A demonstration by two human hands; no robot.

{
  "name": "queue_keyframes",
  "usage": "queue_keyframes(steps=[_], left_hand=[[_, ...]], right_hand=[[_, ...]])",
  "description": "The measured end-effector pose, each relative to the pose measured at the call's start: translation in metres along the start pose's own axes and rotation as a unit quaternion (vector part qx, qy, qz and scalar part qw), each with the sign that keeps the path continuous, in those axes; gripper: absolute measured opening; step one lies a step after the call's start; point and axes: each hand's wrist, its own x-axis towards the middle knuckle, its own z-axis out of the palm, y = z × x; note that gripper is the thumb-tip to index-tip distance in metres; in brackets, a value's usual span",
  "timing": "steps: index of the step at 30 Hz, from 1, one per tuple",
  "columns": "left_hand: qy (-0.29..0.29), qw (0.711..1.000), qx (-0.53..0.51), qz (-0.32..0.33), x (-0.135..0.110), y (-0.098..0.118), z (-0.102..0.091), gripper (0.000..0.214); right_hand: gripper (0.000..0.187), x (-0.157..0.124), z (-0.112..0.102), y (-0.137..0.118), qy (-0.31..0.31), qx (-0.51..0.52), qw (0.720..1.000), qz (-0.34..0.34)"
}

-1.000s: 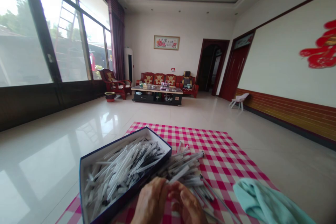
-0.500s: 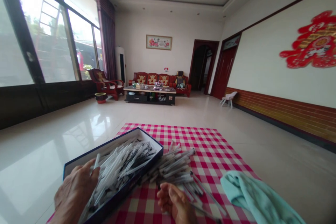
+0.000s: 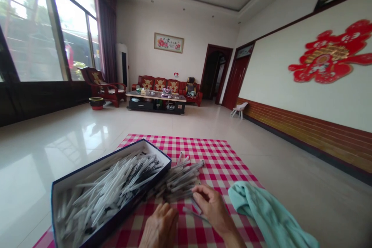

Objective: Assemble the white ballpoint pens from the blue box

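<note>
A shallow blue-edged box (image 3: 155, 148) on the left holds a heap of slim translucent white pen tubes (image 3: 113, 186) mixed with dark thin pieces. Beside its right wall, a loose pile of greyish pens (image 3: 186, 176), several with black ends, lies on a checked cloth. My left hand (image 3: 161, 224) is just right of the box's near side, low over the cloth, with fingers curled together; what they hold, if anything, is hidden. My right hand (image 3: 213, 207) is at the near right edge of the pile, thumb and fingers pinched. Whether a pen is in that pinch is unclear.
The pink and white checked cloth (image 3: 215, 155) covers the work surface. A mint-green cloth (image 3: 264, 209) lies crumpled at its right edge. Farther off stand a coffee table (image 3: 157, 102), a red wooden sofa (image 3: 165, 83) and a small chair (image 3: 240, 109).
My left hand has left the box, where it held a white tube, and moved right over the cloth. My right hand has moved up and right to the pile, its fingers now pinched. The view has turned slightly right.
</note>
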Motion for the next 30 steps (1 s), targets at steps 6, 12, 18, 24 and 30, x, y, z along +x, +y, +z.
queue_keyframes(steps=[6,12,18,24,30], left_hand=[[-0.011,1.0,-0.013,-0.008,-0.007,0.001,0.014,0.026],[-0.008,0.998,-0.046,-0.03,-0.006,-0.001,0.011,0.024],[0.005,0.997,-0.069,-0.032,-0.006,-0.002,0.013,0.026],[0.063,0.985,-0.152,-0.057,-0.007,-0.007,0.018,0.025],[0.088,0.962,-0.243,-0.09,-0.006,-0.008,0.009,0.023]], right_hand=[[0.016,-0.019,-0.023,0.024,-0.062,-0.29,0.953,-0.059],[0.024,-0.036,-0.013,0.039,-0.02,-0.39,0.915,-0.098],[0.018,-0.035,-0.008,0.039,-0.026,-0.395,0.913,-0.102],[0.007,-0.018,0.002,0.014,0.01,-0.214,0.977,-0.018],[0.031,-0.004,0.027,0.015,0.074,0.172,0.977,0.103]])
